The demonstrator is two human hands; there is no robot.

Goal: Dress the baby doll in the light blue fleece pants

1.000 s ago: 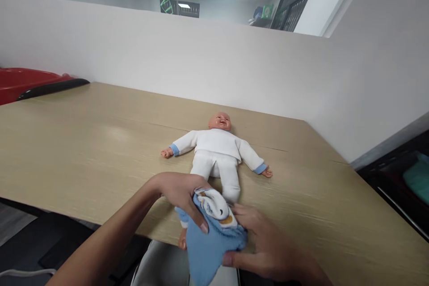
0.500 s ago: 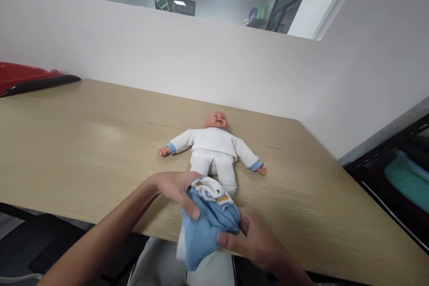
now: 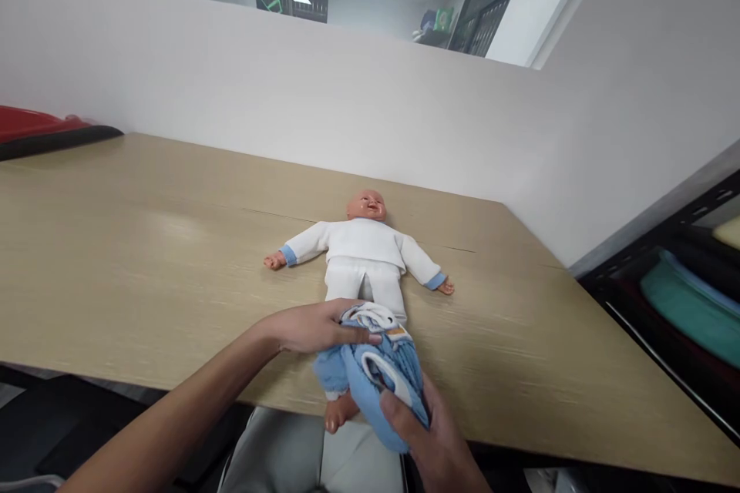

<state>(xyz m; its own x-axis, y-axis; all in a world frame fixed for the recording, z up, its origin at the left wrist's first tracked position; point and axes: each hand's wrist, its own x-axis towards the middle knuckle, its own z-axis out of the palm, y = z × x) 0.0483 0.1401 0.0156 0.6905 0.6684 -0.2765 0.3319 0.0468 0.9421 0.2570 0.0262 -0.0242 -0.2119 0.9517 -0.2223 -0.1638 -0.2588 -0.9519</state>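
Note:
A baby doll (image 3: 363, 243) in white clothes with blue cuffs lies on its back on the table, arms spread, head toward the wall. Over its lower legs I hold a bunched blue baby garment (image 3: 385, 370) with white trim and an orange patch. My left hand (image 3: 315, 327) grips its upper left part, thumb across the top. Lower right, my right hand (image 3: 425, 424) has its thumb in the white-edged opening and its fingers beneath. One bare doll foot (image 3: 340, 410) shows below the cloth; the other is hidden.
The wooden table (image 3: 173, 269) meets a white wall (image 3: 260, 92) at the back. A red object with a dark edge (image 3: 46, 123) sits at the far left. To the right, a black rack (image 3: 630, 277) holds folded green cloth (image 3: 687, 308). My lap is below the table's front edge.
The garment is bunched up further, and its white-edged opening now faces me. My right thumb has moved into that opening. A doll foot has come into sight; the view has shifted slightly.

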